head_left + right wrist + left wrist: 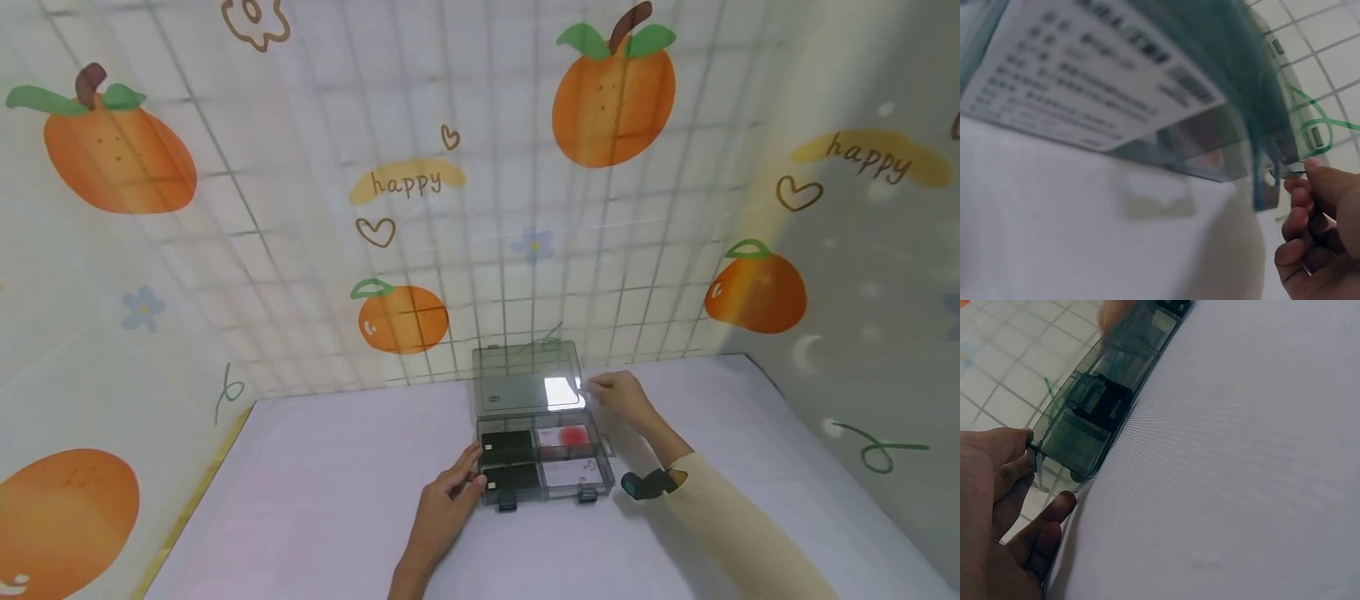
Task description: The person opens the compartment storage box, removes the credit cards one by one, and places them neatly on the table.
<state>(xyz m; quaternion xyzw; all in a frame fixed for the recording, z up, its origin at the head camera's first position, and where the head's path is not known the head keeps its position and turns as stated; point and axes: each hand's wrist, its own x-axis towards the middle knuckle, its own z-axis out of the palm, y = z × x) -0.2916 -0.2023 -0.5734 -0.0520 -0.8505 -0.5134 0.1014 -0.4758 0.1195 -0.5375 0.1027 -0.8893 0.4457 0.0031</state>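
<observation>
A see-through grey-green plastic storage box [545, 492] lies on the table, its hinged lid [525, 367] raised at the back. Two black blocks [510, 476] fill its left compartments. On the right are a white card with a red round patch [564, 436] and a white card with small printing [573, 472]. My left hand [448, 500] holds the box's left side, thumb at the corner of its rim in the left wrist view. With thumb and bent fingers, my right hand [622, 396] pinches the lid's right edge. A printed label [1085, 75] shows through the box wall.
Two dark latches [507, 501] stick out at the box's front. Behind the white tabletop [322, 500] hangs a sheet [315, 275] printed with oranges over a wire grid. A dark band [647, 484] circles the right wrist.
</observation>
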